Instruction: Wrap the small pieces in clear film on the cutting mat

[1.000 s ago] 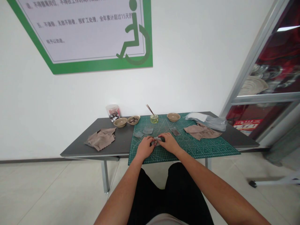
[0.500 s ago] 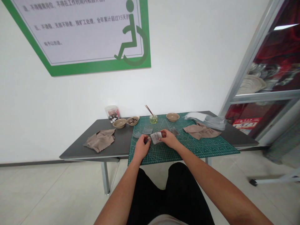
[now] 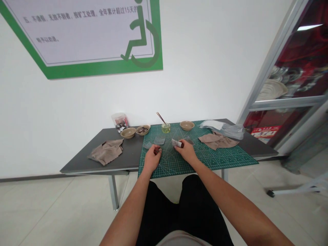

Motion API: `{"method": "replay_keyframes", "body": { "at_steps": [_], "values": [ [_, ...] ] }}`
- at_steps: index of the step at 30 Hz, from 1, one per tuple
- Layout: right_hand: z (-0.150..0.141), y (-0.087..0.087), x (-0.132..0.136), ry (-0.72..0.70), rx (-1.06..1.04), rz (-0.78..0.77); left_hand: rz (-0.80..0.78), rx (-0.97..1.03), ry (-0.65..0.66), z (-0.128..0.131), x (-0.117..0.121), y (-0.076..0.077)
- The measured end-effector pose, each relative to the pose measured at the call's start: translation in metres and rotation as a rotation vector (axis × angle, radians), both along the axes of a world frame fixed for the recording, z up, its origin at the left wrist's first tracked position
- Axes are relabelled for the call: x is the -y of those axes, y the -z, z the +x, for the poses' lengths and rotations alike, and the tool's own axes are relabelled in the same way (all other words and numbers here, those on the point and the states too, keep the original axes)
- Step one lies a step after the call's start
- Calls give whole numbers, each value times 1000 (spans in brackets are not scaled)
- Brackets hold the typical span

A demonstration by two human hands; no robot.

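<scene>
My left hand (image 3: 152, 159) is closed over the green cutting mat (image 3: 174, 167), its fingers pinching a small dark brown piece (image 3: 158, 150) whose kind I cannot make out. A little to the right, my right hand (image 3: 188, 151) grips a folded piece of sandpaper (image 3: 176, 143), with the pale printed back facing out. The two hands are apart. Just beyond my left hand lie grey sandpaper sheets (image 3: 159, 140) on the mat. Another dark grey sheet (image 3: 189, 140) lies behind my right hand, partly covered by it.
Along the back stand a clear plastic jar (image 3: 120, 122), an earthen bowl (image 3: 128, 133), a bowl of small brown pieces (image 3: 142, 130), a glass with thin sticks (image 3: 166, 128) and another bowl (image 3: 187, 125). Brown cloths (image 3: 106, 152) lie left and right, beside a plastic bag (image 3: 230, 130).
My hands have moved apart. The sandpaper in my right hand has turned and now looks narrower. The camera view has shifted slightly.
</scene>
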State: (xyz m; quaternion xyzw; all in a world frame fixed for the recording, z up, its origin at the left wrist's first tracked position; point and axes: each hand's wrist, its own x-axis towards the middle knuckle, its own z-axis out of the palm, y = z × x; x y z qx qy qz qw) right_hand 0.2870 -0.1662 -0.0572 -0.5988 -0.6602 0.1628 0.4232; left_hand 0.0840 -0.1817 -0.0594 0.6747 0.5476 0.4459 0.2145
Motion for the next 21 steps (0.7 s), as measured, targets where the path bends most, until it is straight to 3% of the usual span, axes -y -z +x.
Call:
{"method": "replay_keyframes", "body": {
  "at_steps": [7,13,21],
  "values": [
    [-16,-5,-9,-58,265,74,33,-95,5,1,0,2],
    [-32,-1,-31,-130,542,16,41,-74,-52,-3,-5,3],
    [-37,5,-49,-130,630,-50,38,-133,-25,0,1,-2]
  ]
}}
